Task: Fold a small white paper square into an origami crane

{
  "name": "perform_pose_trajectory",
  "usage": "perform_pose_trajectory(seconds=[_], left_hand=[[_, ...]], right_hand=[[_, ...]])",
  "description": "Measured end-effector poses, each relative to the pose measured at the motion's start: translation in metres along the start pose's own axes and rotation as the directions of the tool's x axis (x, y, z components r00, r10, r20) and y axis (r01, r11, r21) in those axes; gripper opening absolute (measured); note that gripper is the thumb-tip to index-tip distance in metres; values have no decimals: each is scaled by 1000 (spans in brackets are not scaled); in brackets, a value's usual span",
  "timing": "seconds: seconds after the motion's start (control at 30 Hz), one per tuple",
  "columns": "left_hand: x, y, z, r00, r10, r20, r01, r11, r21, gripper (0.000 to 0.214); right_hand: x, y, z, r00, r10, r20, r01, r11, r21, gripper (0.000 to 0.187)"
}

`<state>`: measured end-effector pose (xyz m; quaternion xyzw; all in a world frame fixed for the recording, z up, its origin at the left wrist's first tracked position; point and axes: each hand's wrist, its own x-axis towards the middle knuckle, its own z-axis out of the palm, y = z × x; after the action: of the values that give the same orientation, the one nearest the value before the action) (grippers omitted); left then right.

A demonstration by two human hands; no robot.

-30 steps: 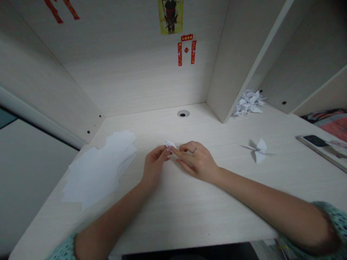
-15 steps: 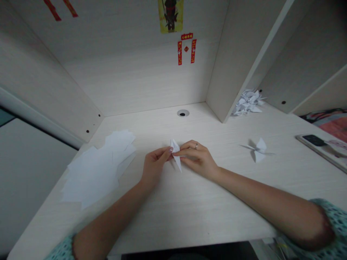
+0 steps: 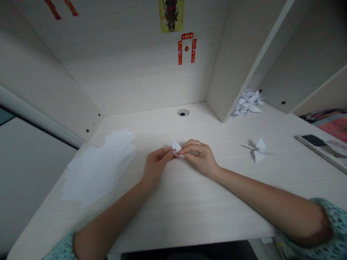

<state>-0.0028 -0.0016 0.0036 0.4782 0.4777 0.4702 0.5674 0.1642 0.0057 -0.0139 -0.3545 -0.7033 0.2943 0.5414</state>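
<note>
Between my two hands, just above the middle of the desk (image 3: 173, 213), is a small folded white paper piece (image 3: 176, 145), pointed at its upper end. My left hand (image 3: 157, 162) pinches its lower left side between thumb and fingers. From the right, my right hand (image 3: 200, 156) is closed with its fingertips on the same paper, and a ring shows on one finger. The fingers hide the paper's lower part. Off to the right stands a folded paper crane (image 3: 260, 150) with spread wings.
A spread stack of white paper sheets (image 3: 94, 173) lies at the left. Several folded paper pieces (image 3: 249, 103) are heaped behind the upright panel (image 3: 238, 54). A phone (image 3: 320, 148) rests at the right edge. A round cable hole (image 3: 183, 113) sits near the back wall.
The folded paper's long lower point, visible before, is now mostly hidden at my fingers. Both hands have shifted slightly to the right, with their grip on the paper kept.
</note>
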Motion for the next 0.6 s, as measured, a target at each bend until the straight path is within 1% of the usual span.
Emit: perform_pose_trajectory(seconds=[0.1,0.2,0.27,0.43,0.6], left_hand=[[1,-2,-1,1000,5,10,-4,1000,-20,21],[4,-5,-3,1000,14,-16,-15,1000,-20,21],[4,-6,-4,999,23,-33,-23,1000,-4,21],[3,-7,-4,999,33,-30,-32,999,32,19],[1,-5,-2,1000,24,-2,-23,998,66,17]], right_hand=[[0,0,2,998,66,5,-66,996,60,9],[0,0,2,997,69,43,-73,993,92,12],[1,0,2,996,76,47,-80,991,108,13],[1,2,6,989,143,-41,-134,976,172,10],[-2,-1,10,951,296,-86,-266,929,256,10]])
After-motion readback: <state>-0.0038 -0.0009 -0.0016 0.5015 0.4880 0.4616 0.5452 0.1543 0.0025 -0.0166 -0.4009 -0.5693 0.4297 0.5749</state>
